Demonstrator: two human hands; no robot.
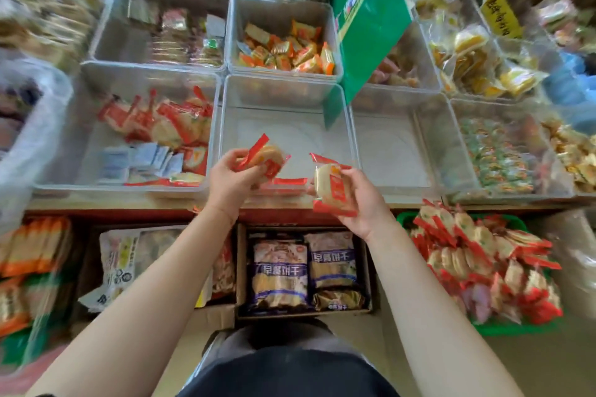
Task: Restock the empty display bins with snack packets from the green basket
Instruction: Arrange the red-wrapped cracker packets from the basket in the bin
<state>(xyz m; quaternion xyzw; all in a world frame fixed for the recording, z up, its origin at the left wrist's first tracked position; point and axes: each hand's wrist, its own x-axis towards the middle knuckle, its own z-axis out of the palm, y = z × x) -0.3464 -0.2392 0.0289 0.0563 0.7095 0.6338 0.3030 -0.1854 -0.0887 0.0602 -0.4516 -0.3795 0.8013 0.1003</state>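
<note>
My left hand (230, 179) grips a red-edged snack packet (264, 156) over the front edge of the clear middle bin (287, 126), whose floor is bare apart from one packet (287, 182) lying at its front wall. My right hand (358, 200) holds another red-edged packet (332, 184) just right of the first, at the same bin's front right corner. The green basket (512, 327), at lower right below the counter, is heaped with the same red packets (477, 255).
The bin to the left (64, 138) holds red packets and small white sachets. A bin to the right (396, 145) has a bare floor. A green sign (371, 16) leans over the back bins. Cardboard boxes of bagged snacks (303, 271) sit under the counter by my legs.
</note>
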